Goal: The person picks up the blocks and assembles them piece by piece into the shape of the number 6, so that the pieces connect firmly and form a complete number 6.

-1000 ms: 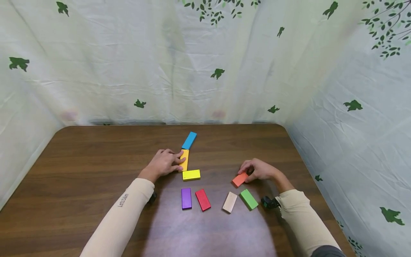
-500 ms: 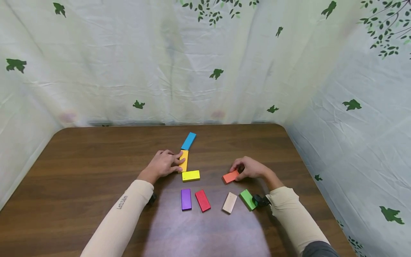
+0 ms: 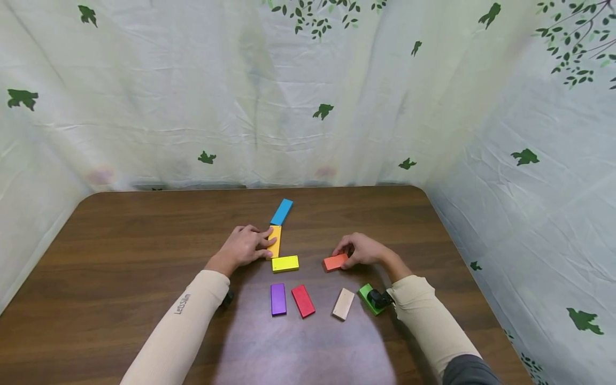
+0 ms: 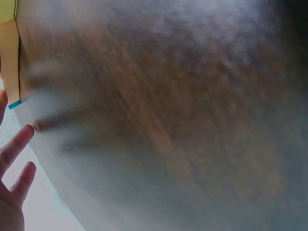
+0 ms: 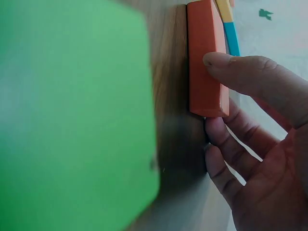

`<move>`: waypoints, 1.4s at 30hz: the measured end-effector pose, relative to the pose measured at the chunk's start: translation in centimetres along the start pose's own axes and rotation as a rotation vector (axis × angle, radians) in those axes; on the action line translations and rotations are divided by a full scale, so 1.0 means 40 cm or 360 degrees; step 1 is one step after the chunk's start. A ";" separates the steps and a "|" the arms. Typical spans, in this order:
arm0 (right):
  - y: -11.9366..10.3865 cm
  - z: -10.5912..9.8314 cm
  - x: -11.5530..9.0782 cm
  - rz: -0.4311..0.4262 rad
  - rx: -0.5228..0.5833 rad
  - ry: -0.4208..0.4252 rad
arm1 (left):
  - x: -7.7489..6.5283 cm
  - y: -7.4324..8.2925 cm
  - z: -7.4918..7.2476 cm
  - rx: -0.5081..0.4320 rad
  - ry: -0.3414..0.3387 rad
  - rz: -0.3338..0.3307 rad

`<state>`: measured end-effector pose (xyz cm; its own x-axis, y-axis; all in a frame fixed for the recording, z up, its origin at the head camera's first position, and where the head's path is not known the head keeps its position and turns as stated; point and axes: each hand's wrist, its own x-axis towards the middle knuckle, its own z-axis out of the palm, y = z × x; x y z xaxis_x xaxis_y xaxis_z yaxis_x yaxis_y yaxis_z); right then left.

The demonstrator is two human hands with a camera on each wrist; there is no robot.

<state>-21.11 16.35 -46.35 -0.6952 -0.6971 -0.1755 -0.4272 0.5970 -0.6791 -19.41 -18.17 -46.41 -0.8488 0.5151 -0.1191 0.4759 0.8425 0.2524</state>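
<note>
A: Biggest first?
B: Log tabletop [image 3: 144,230], under yellow block [image 3: 285,264].
A: Hands?
B: Put left hand [image 3: 244,246] left of yellow block, spread, touching amber block [image 3: 277,249]; right hand [image 3: 363,250] right of it, pinching orange block [image 3: 332,263].
A: Blocks?
B: Tag amber block just beyond yellow block, blue block [image 3: 281,212] farther beyond; orange block apart to its right, can't tell if lifted.

Oblong orange block [image 3: 332,263], slightly aslant, well to the right of a flat amber block [image 3: 276,249]

"LetsSlim" lettering [image 3: 182,303] on left sleeve [image 3: 179,334]
</note>
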 end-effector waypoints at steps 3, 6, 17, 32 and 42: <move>-0.005 0.003 0.011 -0.0027 0.0004 -0.0006 | 0.000 0.001 -0.002 0.0000 -0.0012 -0.0010; -0.009 0.006 0.023 -0.0077 0.0030 -0.0005 | 0.001 0.002 -0.002 -0.0001 -0.0028 -0.0027; -0.032 0.019 0.057 -0.0077 0.0035 -0.0001 | 0.001 0.005 -0.003 -0.0013 -0.0018 -0.0024; -0.063 0.044 0.094 0.0028 -0.0021 0.0017 | -0.005 0.007 -0.003 -0.0021 0.0009 -0.0042; -0.069 0.056 0.107 -0.0028 -0.0030 0.0055 | -0.006 0.005 -0.001 -0.0003 0.0023 -0.0013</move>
<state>-21.62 10.81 -46.84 -0.7071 -0.6934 -0.1387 -0.4500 0.5925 -0.6682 -19.14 -18.14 -46.29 -0.8558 0.5061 -0.1072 0.4688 0.8463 0.2531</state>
